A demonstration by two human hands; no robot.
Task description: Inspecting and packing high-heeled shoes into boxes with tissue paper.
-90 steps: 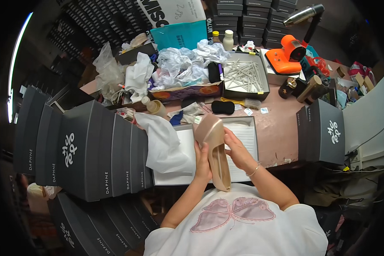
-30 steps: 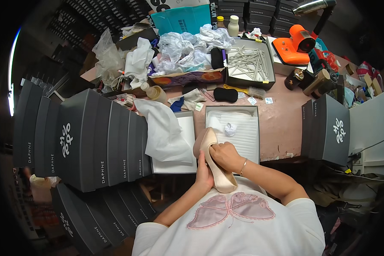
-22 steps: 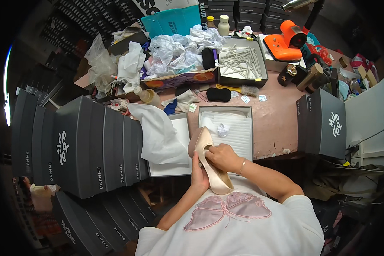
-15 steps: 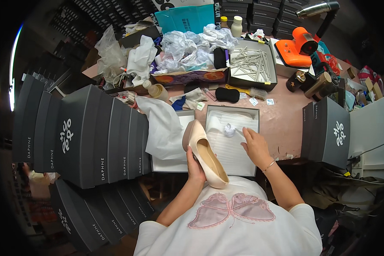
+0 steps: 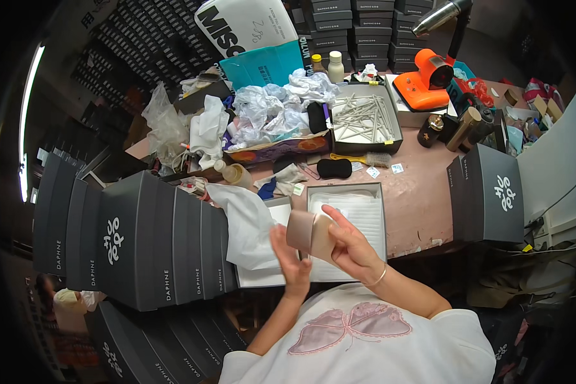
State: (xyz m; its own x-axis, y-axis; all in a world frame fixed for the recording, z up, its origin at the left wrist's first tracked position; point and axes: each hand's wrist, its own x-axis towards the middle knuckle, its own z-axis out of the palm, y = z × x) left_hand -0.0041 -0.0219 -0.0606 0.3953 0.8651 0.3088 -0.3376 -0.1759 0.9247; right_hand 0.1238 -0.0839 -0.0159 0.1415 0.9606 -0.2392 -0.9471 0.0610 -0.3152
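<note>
- Beige-and-mauve pump (image 5: 323,239) gripped in the right hand (image 5: 357,253), over the open shoebox's (image 5: 384,221) left edge;
- left hand (image 5: 293,265) spread beside it, holding nothing;
- I'd steady the pump with both palms when turning it; smooth upper likely marks easily.

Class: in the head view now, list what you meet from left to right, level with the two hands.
Dark boxes at the left, white tissue sheet, left hand, beige shoe, right hand, dark boxes at the right.
</note>
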